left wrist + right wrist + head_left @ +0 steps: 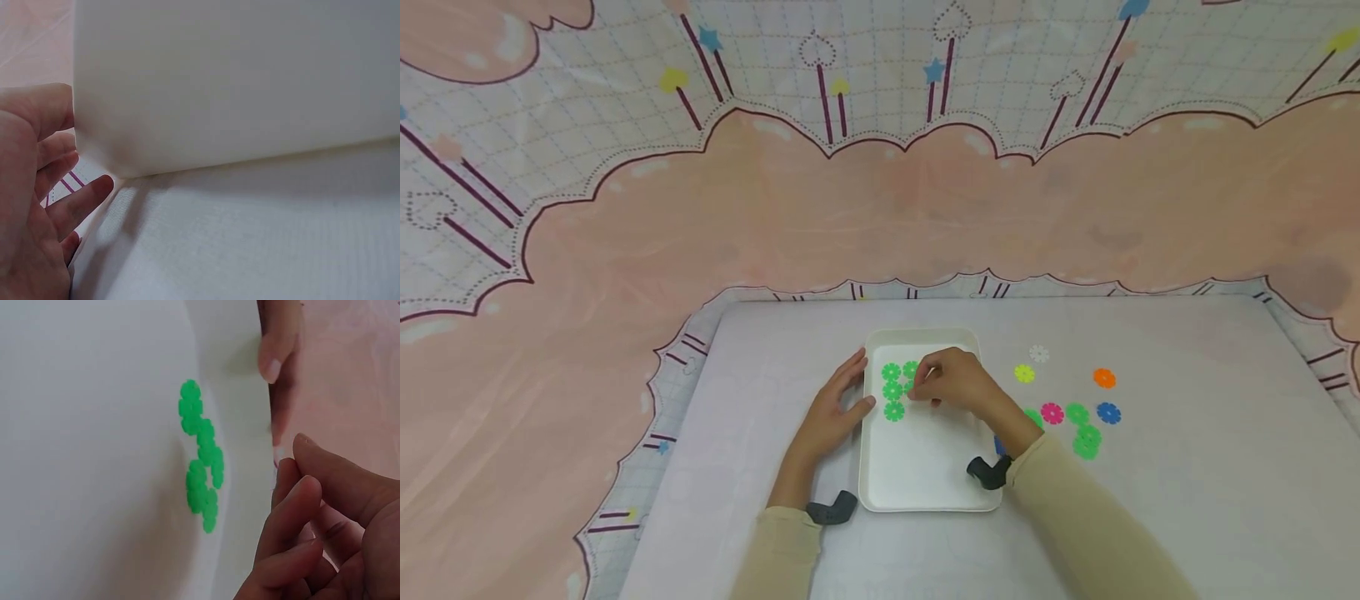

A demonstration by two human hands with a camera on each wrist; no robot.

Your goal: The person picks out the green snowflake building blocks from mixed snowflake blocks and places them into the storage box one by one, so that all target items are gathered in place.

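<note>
Placement of green snowflake discs (pixel 893 411) on the white tray (pixel 931 492), judged as the step in hand: five visible toward the tray's far left corner, three in a column with two alongside. Tray on the desk (pixel 775 375), nearer the desk's left edge than its right. Beyond the tray's right edge, on the desk: loose green discs (pixel 1087 437), pink disc (pixel 1052 413), yellow disc (pixel 1025 373), orange disc (pixel 1104 378), pale disc (pixel 1039 353), blue disc (pixel 1108 413).

Right hand (pixel 958 379) over the tray, fingers curled, thumb and index tips together by the second column; cannot tell a held disc from an empty pinch. Left hand (pixel 831 412) at the tray's left edge, fingers extended against the rim, probably steadying.

Next move, as a judgement: lift away without nudging neighbours, then reach right for another green disc.

Only from the left wrist: tray's outer wall close up. From the right wrist: whole green cluster uncovered, no green between fingertips. From the head: second column partly covered, loose discs in sight.
</note>
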